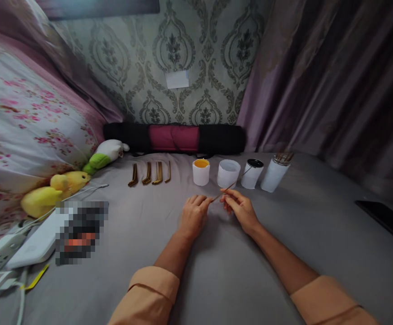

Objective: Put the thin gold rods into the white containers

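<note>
A thin brown stick slants up and to the right from between my hands, its far end in front of the white and black-mouthed containers. My left hand is closed, pinching the stick's lower end. Just right of it, my right hand has its fingertips pinched on the stick a little higher up. Beyond the hands stand a white cup with yellow inside, a wider white cup, a white cup with a black inside and a tall white container holding several thin brown sticks.
Several bunches of bent brown sticks lie in a row at the left. Farther left are plush toys, a white cable, a white box-shaped device and a power strip. A black flat object lies right; a dark roll lines the back.
</note>
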The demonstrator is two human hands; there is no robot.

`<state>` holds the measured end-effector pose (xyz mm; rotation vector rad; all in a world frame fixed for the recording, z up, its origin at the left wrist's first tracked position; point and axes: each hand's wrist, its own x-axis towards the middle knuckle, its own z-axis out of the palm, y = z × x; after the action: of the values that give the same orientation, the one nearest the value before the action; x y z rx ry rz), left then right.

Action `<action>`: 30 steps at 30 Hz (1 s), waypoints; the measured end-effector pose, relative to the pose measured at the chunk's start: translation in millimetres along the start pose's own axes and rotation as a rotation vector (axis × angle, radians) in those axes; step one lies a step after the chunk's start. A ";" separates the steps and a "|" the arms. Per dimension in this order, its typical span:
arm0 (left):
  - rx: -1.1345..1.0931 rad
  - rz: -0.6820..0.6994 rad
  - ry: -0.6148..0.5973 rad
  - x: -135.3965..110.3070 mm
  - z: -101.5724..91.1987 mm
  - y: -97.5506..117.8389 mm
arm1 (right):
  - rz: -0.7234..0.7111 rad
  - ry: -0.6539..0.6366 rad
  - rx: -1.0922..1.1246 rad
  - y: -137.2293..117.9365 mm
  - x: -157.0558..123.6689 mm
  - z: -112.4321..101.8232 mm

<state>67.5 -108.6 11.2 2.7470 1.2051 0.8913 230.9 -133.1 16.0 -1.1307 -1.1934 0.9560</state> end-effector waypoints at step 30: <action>0.052 -0.005 0.007 0.3 5.7 -0.1 | 0.166 0.022 0.167 4.1 0.3 0.3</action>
<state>70.4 -107.0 6.6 2.7819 1.2532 0.8829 230.8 -132.0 12.0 -1.1155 -0.9942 1.1449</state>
